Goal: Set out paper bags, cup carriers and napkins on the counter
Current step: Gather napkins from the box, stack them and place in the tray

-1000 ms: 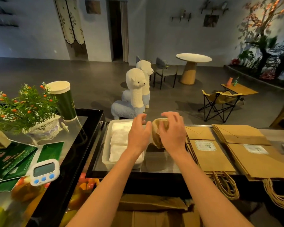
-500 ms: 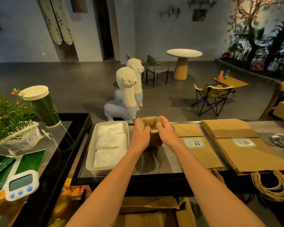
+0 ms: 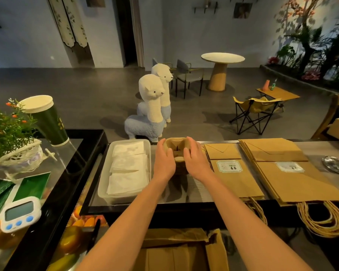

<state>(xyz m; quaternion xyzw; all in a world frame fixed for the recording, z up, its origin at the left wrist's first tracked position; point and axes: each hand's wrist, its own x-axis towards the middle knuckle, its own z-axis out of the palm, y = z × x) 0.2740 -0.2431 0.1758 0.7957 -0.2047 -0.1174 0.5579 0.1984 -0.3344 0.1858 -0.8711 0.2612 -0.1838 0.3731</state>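
A stack of brown pulp cup carriers [image 3: 177, 148] stands on the counter [image 3: 196, 192] between a clear tray of white napkins [image 3: 128, 167] and the flat paper bags. My left hand [image 3: 164, 159] holds the stack's left side and my right hand [image 3: 194, 159] its right side, fingers curved around it. Two piles of brown paper bags lie flat to the right: a smaller pile [image 3: 231, 173] and a larger one [image 3: 290, 171], both with price stickers and twine handles hanging over the front edge.
At the left a raised glass case carries a potted plant [image 3: 10, 133], a green cup with a white lid [image 3: 45, 120], a digital timer [image 3: 20, 214] and green packets. A metal dish [image 3: 337, 164] sits far right. An open cardboard box [image 3: 180, 249] lies below the counter.
The cup carriers went from lifted and tilted in my hands to standing upright on the counter. Both hands now cup the stack's sides.
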